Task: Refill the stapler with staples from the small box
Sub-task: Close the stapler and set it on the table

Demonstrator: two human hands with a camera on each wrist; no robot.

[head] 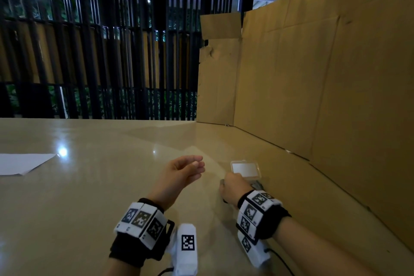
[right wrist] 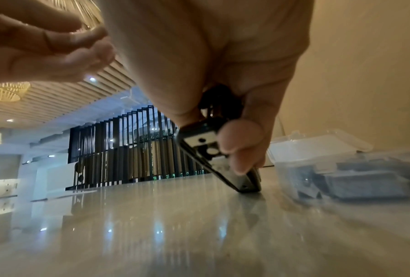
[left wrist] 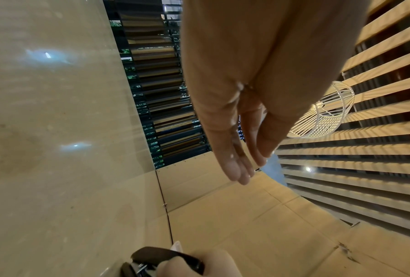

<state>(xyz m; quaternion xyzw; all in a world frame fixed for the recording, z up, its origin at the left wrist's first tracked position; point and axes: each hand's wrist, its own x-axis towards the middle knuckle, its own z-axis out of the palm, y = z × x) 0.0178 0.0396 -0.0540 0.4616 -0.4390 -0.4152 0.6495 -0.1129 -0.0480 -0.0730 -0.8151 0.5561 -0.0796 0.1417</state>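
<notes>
Lower right of the head view: right hand [head: 233, 187] curled round the dark metal stapler [right wrist: 219, 159], tilted nose-down on the glossy beige bench [head: 89, 197]. Just beyond, touching or nearly, the open clear plastic staple box [head: 245, 169]. Left hand [head: 183, 170] relaxed, empty, farther away.
</notes>
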